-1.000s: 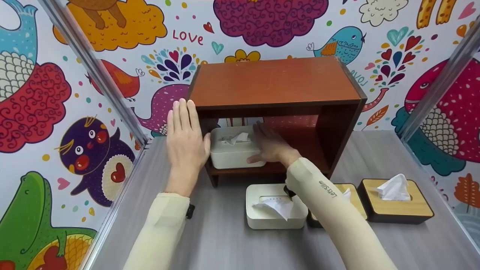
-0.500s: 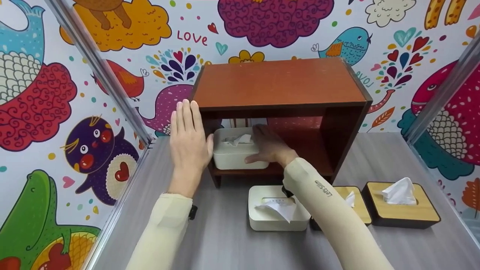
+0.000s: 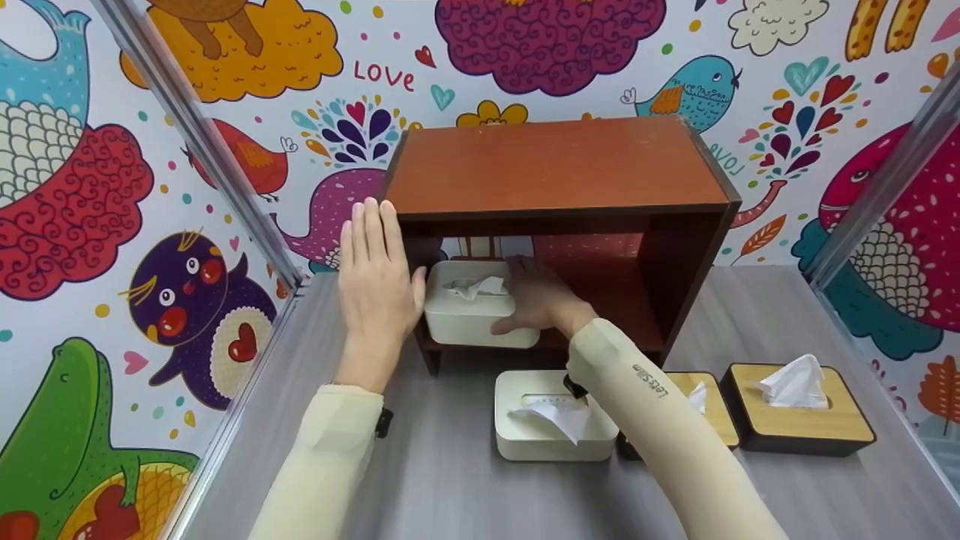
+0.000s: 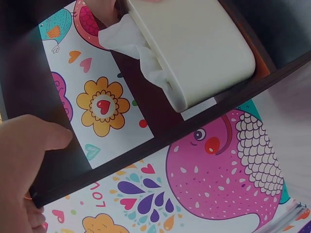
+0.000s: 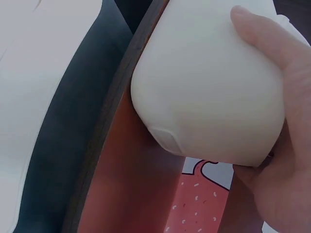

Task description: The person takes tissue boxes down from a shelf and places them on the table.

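A white tissue box (image 3: 480, 330) with a tissue poking from its top sits in the left part of a reddish-brown wooden shelf unit (image 3: 555, 165), right at the front edge. My right hand (image 3: 551, 300) grips its right end, thumb on the front face and fingers behind. In the right wrist view the box (image 5: 209, 87) overlaps the shelf's edge, its side held between thumb and fingers. Flat against the unit's left side lies my left hand (image 3: 379, 292), fingers straight and pointing up. The left wrist view shows its thumb (image 4: 43, 133) by the dark frame.
A second white tissue box (image 3: 517, 450) stands on the grey tabletop before the unit. To its right are two dark boxes with wooden lids, one (image 3: 795, 424) in full view, the other (image 3: 716, 405) partly behind my right forearm. Cartoon-printed walls enclose the table.
The held tissue box and my right hand have come slightly forward, toward the shelf's front edge. My left hand stays against the unit's side. The head view has shifted a little.
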The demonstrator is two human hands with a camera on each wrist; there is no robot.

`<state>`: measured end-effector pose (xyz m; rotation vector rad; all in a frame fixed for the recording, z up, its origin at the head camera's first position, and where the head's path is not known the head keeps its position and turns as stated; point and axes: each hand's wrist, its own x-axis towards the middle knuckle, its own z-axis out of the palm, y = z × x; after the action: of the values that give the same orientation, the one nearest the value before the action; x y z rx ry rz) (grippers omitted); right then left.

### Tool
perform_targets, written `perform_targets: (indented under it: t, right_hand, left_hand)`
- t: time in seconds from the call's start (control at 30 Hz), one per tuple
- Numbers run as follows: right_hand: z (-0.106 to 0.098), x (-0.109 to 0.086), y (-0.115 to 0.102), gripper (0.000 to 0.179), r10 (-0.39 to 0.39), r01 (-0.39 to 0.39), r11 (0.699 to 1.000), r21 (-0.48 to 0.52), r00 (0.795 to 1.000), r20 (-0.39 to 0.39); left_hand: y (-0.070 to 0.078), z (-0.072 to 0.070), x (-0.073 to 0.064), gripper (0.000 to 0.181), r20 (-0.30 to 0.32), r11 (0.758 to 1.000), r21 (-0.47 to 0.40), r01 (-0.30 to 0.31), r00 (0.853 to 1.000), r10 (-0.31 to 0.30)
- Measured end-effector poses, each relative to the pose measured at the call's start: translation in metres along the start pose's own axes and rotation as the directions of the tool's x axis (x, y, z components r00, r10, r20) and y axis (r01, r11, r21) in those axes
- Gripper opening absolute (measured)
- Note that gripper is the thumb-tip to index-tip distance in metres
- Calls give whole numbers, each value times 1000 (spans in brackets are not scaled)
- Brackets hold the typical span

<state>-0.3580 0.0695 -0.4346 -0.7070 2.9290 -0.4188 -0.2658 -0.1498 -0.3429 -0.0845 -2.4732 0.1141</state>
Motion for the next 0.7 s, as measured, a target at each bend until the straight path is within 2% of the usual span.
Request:
perform_targets:
  t: [0.17,0.43,0.7]
  right_hand:
    - [3,-4,-1,121,11,-10,1000,12,999,-35]
    - [11,-12,2,121,12,-7,999,32,988,-157]
    - [7,-28,-2,125,-33,27,999,-32,979,-199]
  left_hand:
    - [0,-1,0,96,24,1000,6,1,1000,-2]
    - [0,-2,-1,96,35,1000,5,-1,999,1]
    - [-2,-2,-1,94,28,1000,-2,-6,1000,6]
